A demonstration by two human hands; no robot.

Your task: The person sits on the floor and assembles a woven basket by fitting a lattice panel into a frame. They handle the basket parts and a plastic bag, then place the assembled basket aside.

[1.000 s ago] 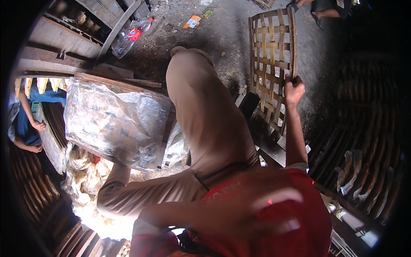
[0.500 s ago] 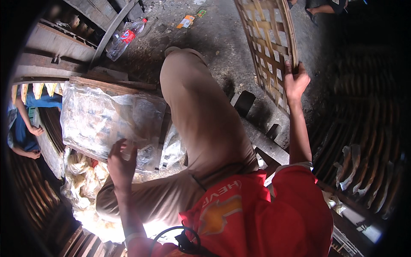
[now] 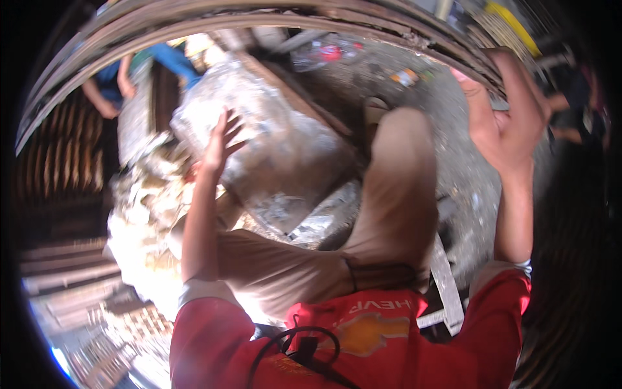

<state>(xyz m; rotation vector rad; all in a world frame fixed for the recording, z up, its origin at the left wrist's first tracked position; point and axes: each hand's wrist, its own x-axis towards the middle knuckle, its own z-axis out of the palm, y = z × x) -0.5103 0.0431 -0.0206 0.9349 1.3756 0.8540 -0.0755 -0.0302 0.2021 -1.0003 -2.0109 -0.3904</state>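
Bundle [image 3: 272,149] plastic-wrapped, bulky; we judge it heavy, slick, best gripped at corners. Our left hand [image 3: 220,144] spread open above it; right hand [image 3: 504,117] gripping curved rim [image 3: 272,18].

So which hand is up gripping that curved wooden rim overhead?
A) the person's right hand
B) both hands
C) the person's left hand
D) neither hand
A: the right hand is raised with its fingers against the curved wooden rim, while the left hand is spread open over the plastic-wrapped bundle lower down.
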